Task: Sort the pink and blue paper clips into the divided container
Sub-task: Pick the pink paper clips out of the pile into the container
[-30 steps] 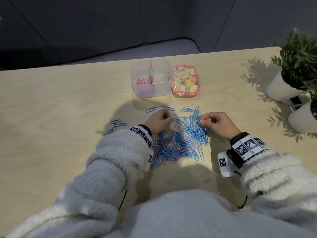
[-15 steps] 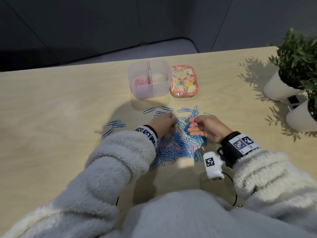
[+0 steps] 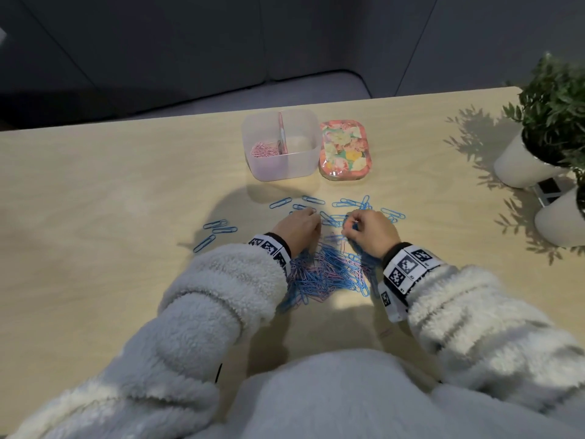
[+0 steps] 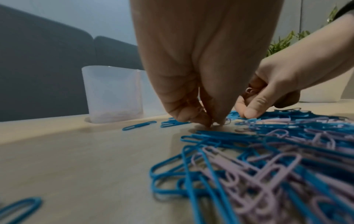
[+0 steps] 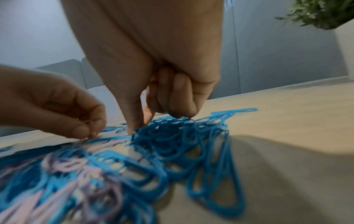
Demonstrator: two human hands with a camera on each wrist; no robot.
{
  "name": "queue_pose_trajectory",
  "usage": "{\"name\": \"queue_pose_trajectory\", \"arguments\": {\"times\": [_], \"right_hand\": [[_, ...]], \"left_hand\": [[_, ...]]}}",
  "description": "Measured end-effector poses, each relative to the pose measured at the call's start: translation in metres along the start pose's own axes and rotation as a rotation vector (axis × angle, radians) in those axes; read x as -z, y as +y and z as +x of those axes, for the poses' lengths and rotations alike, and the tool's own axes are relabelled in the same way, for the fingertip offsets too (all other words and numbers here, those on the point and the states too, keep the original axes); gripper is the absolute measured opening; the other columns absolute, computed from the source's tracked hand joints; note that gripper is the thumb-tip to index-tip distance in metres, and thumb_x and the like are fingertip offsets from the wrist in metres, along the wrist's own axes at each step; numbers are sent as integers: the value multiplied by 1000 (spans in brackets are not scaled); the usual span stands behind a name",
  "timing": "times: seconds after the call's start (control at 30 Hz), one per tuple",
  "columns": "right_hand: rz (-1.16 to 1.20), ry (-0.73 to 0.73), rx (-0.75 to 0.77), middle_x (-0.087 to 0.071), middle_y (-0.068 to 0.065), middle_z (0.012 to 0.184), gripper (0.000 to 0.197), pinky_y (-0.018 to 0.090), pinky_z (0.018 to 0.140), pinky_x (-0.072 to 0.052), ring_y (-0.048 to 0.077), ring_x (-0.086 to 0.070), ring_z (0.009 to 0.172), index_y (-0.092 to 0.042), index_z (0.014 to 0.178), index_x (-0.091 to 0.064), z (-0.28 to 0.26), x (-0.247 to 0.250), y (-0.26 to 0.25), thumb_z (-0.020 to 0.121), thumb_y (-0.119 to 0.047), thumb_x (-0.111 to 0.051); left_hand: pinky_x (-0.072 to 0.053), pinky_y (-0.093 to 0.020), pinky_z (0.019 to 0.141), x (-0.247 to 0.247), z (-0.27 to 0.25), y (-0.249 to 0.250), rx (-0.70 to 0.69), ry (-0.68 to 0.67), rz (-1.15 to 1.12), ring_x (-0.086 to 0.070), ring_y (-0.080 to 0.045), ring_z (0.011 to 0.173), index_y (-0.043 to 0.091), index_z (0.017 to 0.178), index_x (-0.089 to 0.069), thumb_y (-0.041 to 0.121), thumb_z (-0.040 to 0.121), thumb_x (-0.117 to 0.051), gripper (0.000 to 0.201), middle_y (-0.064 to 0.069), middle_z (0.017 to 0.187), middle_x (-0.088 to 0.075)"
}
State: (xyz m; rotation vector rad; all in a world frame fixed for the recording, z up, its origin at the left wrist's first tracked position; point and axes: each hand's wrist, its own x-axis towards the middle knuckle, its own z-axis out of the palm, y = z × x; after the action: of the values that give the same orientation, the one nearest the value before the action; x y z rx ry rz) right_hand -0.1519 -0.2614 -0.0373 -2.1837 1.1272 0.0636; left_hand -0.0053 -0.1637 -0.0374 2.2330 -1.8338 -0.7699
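A tangled pile of blue and pink paper clips (image 3: 329, 270) lies on the wooden table in front of me. My left hand (image 3: 311, 217) is at the pile's far edge, its fingertips (image 4: 210, 123) pinched together on a small pink clip (image 4: 228, 121) on the table. My right hand (image 3: 351, 224) is just to its right. It keeps pink clips (image 4: 250, 91) tucked in its curled fingers while its thumb and forefinger (image 5: 132, 127) touch the blue clips. The clear divided container (image 3: 304, 166) stands beyond, with pink clips (image 3: 264, 148) in its left compartment.
A floral lid (image 3: 345, 150) lies right of the container. Loose blue clips (image 3: 218, 229) lie to the left, and more blue clips (image 3: 313, 200) lie between my hands and the container. Two potted plants in white pots (image 3: 522, 163) stand at the right edge.
My right hand has moved left from the pile's right side, close to my left hand, and lowered its fingers onto the clips. My left hand has stayed at the far edge.
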Motion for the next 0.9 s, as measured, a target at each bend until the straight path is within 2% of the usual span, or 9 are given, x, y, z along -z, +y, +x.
{"name": "queue_pose_trajectory", "arguments": {"times": [0.13, 0.23, 0.3, 0.4, 0.5, 0.57, 0.63, 0.77, 0.9], "right_hand": [[39, 11, -4, -48, -6, 57, 11, 27, 61, -35, 10, -43, 53, -26, 73, -60, 3, 5, 4, 80, -22, -66], [-17, -18, 62, -47, -8, 56, 3, 26, 62, -35, 16, -47, 60, -25, 78, -65, -1, 3, -5, 80, -23, -65], [-86, -63, 88, -48, -6, 58, 7, 27, 62, -35, 19, -50, 67, -22, 84, -66, -2, 0, -12, 77, -23, -67], [-144, -84, 108, -57, -1, 69, 4, 31, 66, -42, 24, -57, 77, -21, 78, -64, 2, -6, -17, 74, -21, -66], [-32, -89, 56, -63, 2, 67, 20, 31, 67, -47, 26, -63, 73, -23, 60, -54, 11, -3, -15, 77, -17, -62], [70, -64, 22, -68, 7, 71, 22, 33, 69, -51, 28, -64, 70, -24, 60, -54, 14, 3, -13, 77, -16, -65], [65, 7, 17, -66, 7, 76, 12, 34, 70, -49, 27, -60, 71, -21, 69, -58, 13, 6, -12, 78, -17, -64], [-120, 38, -30, -64, 4, 73, 14, 29, 65, -43, 28, -59, 75, -15, 70, -63, 2, -3, -19, 78, -25, -59], [-134, -38, -93, -60, 3, 69, 10, 26, 65, -40, 25, -57, 72, -16, 66, -61, 2, -12, -26, 73, -21, -65]], "left_hand": [[-41, -33, 88, 8, -4, -4, 145, 43, -272, -55, -30, 107, 0, 104, -57, 6, 92, -43, 20, -18, 112, -62], [-44, -25, 77, 15, -3, -2, 239, 25, -502, -57, -28, 101, 4, 105, -55, 4, 93, -38, 20, -17, 110, -61], [-39, -16, 58, 18, 0, 0, 307, -10, -657, -54, -21, 80, 9, 97, -51, 2, 93, -33, 20, -12, 93, -59], [-30, -23, 50, 20, 2, 2, 366, -54, -760, -40, -14, 58, 12, 76, -50, 12, 96, -34, 26, -3, 65, -45], [-30, -26, 54, 14, 1, 0, 266, -33, -606, -39, -13, 57, 15, 64, -42, 23, 97, -43, 34, 1, 61, -41], [-33, -28, 64, 11, 0, -1, 213, -35, -516, -45, -17, 70, 10, 79, -54, 19, 96, -44, 22, 0, 70, -49], [-36, -26, 73, 7, 0, 0, 166, -52, -412, -48, -17, 82, 4, 99, -59, 16, 96, -43, 20, -3, 87, -56], [-43, -33, 77, 5, -5, 3, 48, -105, -159, -53, -24, 83, 9, 102, -60, 17, 90, -52, 17, -8, 90, -58], [-42, -35, 85, 2, -7, 4, 8, -132, -34, -56, -29, 101, 8, 106, -60, 14, 88, -51, 20, -15, 109, -58]]}}
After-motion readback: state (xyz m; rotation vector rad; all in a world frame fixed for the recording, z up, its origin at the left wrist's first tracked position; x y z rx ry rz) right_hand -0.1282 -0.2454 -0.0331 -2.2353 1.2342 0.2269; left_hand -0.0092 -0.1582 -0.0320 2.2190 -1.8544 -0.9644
